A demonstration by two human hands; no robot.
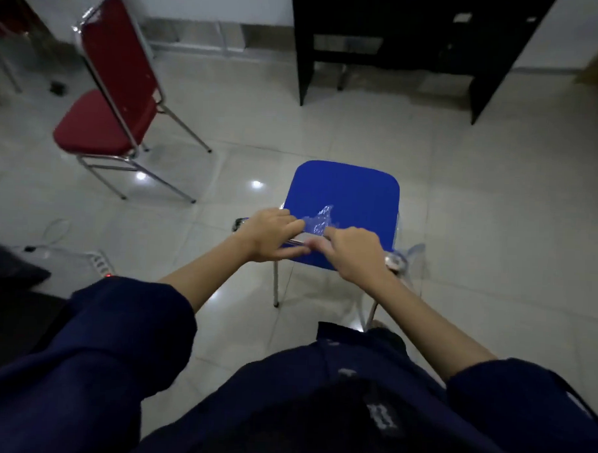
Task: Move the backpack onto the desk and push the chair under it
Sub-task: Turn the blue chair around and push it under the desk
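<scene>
A blue chair (pixel 346 190) with metal legs stands on the tiled floor in front of me, its seat facing the black desk (pixel 395 46) at the back. Both hands grip the top of its backrest, which carries a scrap of crumpled clear plastic (pixel 320 220). My left hand (pixel 273 235) holds the left part of the backrest, fingers curled over it. My right hand (pixel 352 253) holds the right part. No backpack shows in this view; the desk's top is cut off by the frame edge.
A red padded chair (pixel 109 84) with a chrome frame stands at the left, apart from the blue one. A white power strip (pixel 98 261) and cables lie on the floor at lower left. Open tile floor separates the blue chair from the desk.
</scene>
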